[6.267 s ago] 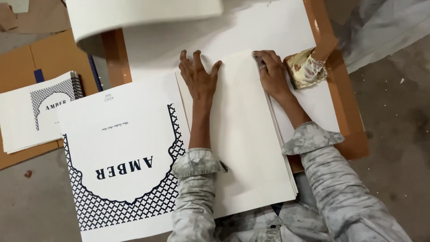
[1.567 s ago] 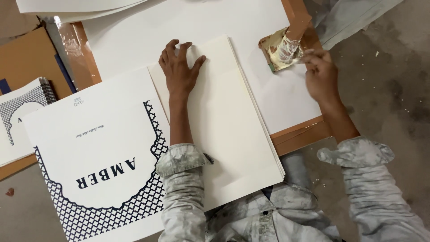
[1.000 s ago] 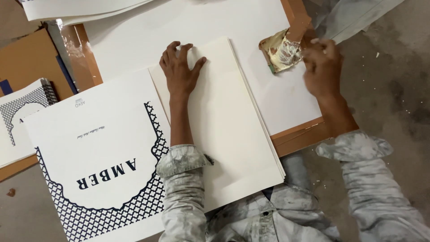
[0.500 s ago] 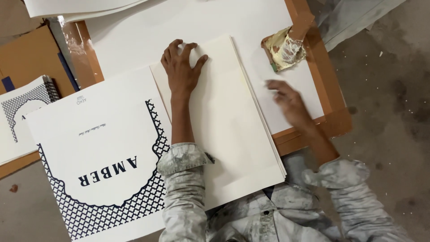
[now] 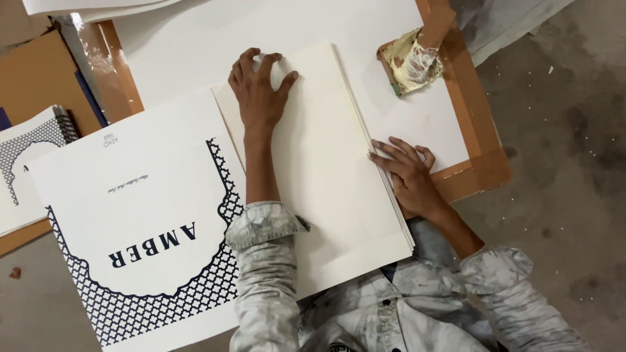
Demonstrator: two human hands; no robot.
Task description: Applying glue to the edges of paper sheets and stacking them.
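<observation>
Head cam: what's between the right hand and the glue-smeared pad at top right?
Only bare white sheet. The right hand rests at the edge of the cream paper stack; the smeared pad sits apart, nearer the wooden frame.

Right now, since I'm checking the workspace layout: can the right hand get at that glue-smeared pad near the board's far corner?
Probably yes. The right hand rests on the edge of the paper stack, and only bare white sheet lies between it and the smeared pad.
</observation>
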